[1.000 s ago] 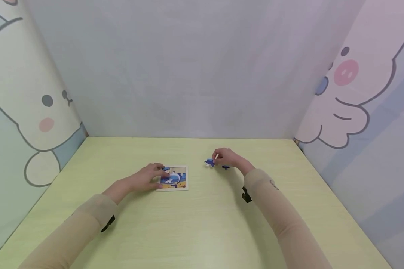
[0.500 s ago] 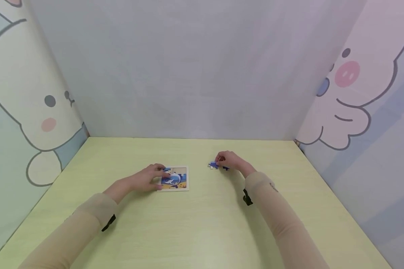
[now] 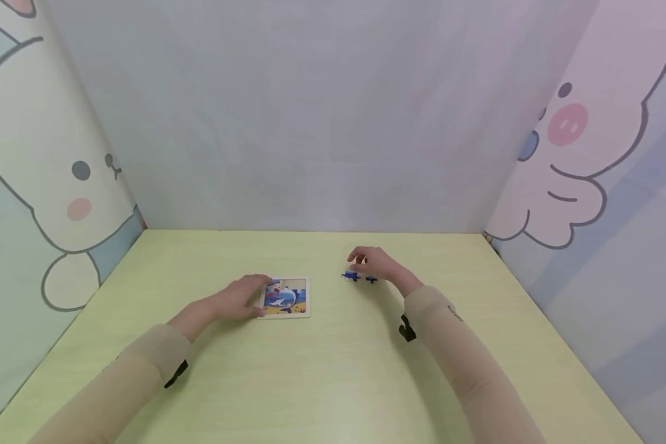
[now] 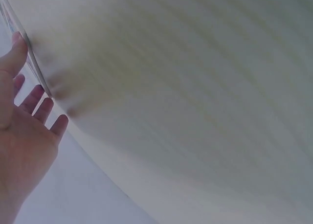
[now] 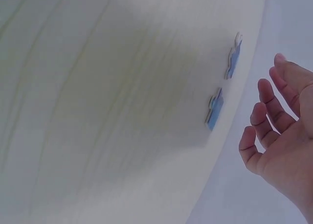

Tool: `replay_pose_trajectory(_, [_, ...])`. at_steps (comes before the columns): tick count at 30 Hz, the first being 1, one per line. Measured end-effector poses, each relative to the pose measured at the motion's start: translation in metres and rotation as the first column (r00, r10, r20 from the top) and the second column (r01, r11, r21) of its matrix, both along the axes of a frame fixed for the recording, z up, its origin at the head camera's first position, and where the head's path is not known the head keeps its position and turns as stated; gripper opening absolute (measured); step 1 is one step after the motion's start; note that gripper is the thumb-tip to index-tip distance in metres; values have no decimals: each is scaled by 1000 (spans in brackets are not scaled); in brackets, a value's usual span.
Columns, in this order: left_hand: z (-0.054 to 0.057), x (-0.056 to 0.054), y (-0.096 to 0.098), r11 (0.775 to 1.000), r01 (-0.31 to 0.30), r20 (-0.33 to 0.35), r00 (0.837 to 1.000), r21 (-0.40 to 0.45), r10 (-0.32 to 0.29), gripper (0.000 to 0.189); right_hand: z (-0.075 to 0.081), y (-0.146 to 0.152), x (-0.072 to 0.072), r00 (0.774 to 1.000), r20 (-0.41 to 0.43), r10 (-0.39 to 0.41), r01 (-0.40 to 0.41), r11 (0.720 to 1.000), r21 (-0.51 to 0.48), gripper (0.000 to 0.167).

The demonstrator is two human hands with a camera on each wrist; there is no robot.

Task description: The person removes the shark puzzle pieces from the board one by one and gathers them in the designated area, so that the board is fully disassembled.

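A small jigsaw puzzle (image 3: 285, 300) in a pale frame lies left of centre, its picture a blue and white dolphin over yellow sand. Bare tan backing shows near its upper right. My left hand (image 3: 238, 298) grips the frame's left side, fingers at the upper corner and thumb at the lower one. In the left wrist view the thumb (image 4: 17, 45) overlaps the frame's edge. Two loose blue puzzle pieces (image 3: 351, 276) (image 5: 234, 57) lie right of the frame. Just above them hovers my right hand (image 3: 374, 262), its fingers loosely bent with nothing between them.
The pale yellow table (image 3: 333, 370) runs back to a plain grey curtain (image 3: 327, 123). Side panels with cartoon animals (image 3: 571, 154) stand at left and right. A dark strap (image 3: 407, 328) hangs at the right sleeve.
My right fingers have let go of the nearer-left loose piece and risen slightly above it. The left fingers have drawn back from the picture to the frame's corner.
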State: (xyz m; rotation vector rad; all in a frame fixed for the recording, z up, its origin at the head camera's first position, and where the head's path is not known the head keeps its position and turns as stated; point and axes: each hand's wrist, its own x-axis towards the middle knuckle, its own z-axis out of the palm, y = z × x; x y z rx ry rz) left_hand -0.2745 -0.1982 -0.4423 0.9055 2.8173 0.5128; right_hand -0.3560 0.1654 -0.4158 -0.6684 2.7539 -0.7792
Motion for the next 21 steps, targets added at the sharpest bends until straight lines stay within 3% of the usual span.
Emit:
replay_pose_trajectory(8, [2,-2,-2,1000,-18,-52,998,-21,17,79,15,-20,6,998,-31,57,-58,998,-30,29])
replay_pose_trajectory(21, [2,-12,-5,998,-62,9,998,-27,62,95,23,-66,15,993,-94,76,-81,995,-59,27])
